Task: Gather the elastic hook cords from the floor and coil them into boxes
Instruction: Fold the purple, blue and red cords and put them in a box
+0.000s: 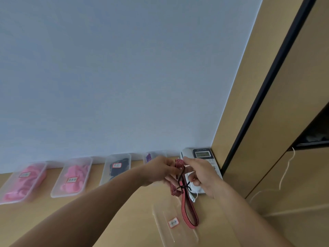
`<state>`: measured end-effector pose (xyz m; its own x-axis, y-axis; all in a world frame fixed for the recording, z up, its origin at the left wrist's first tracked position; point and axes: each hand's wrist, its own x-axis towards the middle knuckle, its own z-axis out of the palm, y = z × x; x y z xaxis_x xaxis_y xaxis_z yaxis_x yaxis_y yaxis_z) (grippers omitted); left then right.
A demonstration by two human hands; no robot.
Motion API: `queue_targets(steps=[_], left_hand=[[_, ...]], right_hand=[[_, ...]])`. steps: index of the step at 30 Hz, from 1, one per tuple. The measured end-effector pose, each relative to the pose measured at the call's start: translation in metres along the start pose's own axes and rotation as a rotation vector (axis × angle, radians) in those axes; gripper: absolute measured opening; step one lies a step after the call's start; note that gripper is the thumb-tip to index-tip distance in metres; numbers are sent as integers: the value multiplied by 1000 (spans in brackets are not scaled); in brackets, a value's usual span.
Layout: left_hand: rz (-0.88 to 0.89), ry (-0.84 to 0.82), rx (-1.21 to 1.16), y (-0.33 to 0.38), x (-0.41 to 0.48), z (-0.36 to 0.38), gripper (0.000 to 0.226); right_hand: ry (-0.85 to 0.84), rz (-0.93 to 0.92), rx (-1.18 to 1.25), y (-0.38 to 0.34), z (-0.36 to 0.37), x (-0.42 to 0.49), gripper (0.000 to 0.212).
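Red-striped elastic cord is pinched by left hand and right hand close together, loop dangling over near clear box.

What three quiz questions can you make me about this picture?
1. True or false: the left hand and the right hand both hold the striped cord.
2. What lies under the cord's dangling loop? A the clear labelled box; B a green bucket; C a shoe.
3. How many back-row boxes hold pink cords?
Key: 1 true; 2 A; 3 two.
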<state>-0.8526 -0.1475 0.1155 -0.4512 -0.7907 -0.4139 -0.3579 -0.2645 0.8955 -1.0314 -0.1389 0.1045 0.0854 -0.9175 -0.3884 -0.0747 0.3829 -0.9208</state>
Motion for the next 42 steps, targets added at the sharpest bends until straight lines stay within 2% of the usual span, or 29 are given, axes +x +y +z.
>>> queue_targets(steps=[5,8,10,12,16,19,21,24,28,32,37,39,40,42], left_hand=[[-34,174,-186,2,3,-13,10],[-49,171,-236,1,5,-11,11],[-52,152,-242,0,7,-8,11],[-64,143,-234,-1,9,-5,12],[-115,89,-179,-4,12,0,17],[-130,89,3,-6,13,5,21],[-129,104,40,-5,13,6,22],[-100,106,-48,1,13,6,18],[-14,173,-165,13,15,5,11],[3,184,-132,15,14,2,11],[14,161,-47,14,13,-5,9],[38,123,-17,17,10,-8,13],[57,105,-18,19,9,-9,14],[91,78,-33,26,4,-11,19]], right_hand=[[-131,-58,-105,7,-4,-5,21],[-309,-71,-121,17,-8,-10,26],[-366,-102,-152,24,-10,-13,29],[-340,-137,-204,30,-10,-13,25],[-178,-200,-313,37,-8,-9,23],[-97,-197,-156,40,-12,-4,17],[-43,-201,-115,41,-17,-1,17],[-19,-253,-344,50,-19,3,20],[-89,-337,-741,68,-19,9,23],[-254,-240,-852,76,-17,8,21],[-202,-223,-757,60,-23,8,26],[-44,-349,-668,47,-24,10,10],[52,-420,-615,40,-23,12,9],[152,-510,-516,26,-21,13,27]])
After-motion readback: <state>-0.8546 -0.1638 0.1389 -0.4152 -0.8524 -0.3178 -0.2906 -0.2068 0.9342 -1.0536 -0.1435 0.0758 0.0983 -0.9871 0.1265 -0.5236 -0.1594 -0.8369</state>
